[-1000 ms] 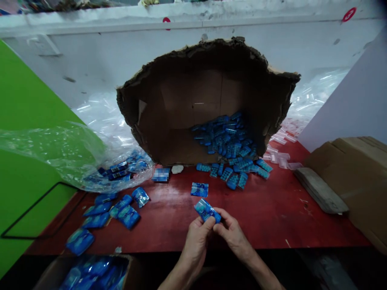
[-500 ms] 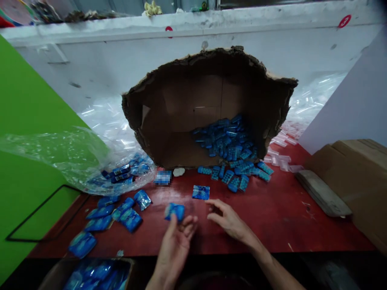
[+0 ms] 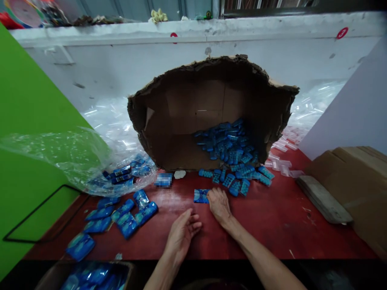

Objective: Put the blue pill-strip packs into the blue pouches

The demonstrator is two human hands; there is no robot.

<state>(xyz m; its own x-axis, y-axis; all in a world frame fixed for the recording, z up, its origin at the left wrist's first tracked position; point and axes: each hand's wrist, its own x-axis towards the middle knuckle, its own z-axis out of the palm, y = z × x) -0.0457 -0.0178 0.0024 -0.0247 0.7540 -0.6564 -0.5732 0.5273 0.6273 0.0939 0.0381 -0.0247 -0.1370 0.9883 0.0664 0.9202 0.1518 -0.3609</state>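
A flat blue printed packet [image 3: 200,196] lies on the red table in front of the box. My right hand [image 3: 219,204] is closed on its right edge, fingertips bent down and partly hidden by the knuckles. Just left of it, my left hand [image 3: 184,234] hovers palm inward with fingers apart and nothing in them. Filled blue packets [image 3: 146,213] lie in a loose group to the left. Small blue-capped containers with blue pellets [image 3: 234,187] spill from the torn cardboard box [image 3: 175,151] onto the table.
A clear plastic bag [image 3: 87,161] with more blue packets lies at the left. An open carton [image 3: 130,274] of packets stands below the front edge. Clear plastic pieces [image 3: 281,165] lie at the right, near a cardboard box [image 3: 350,181] and a grey stack [image 3: 323,199].
The packet that was at my left hand is gone from it, and one more packet lies in the left group. My right hand has moved forward onto the flat packet.
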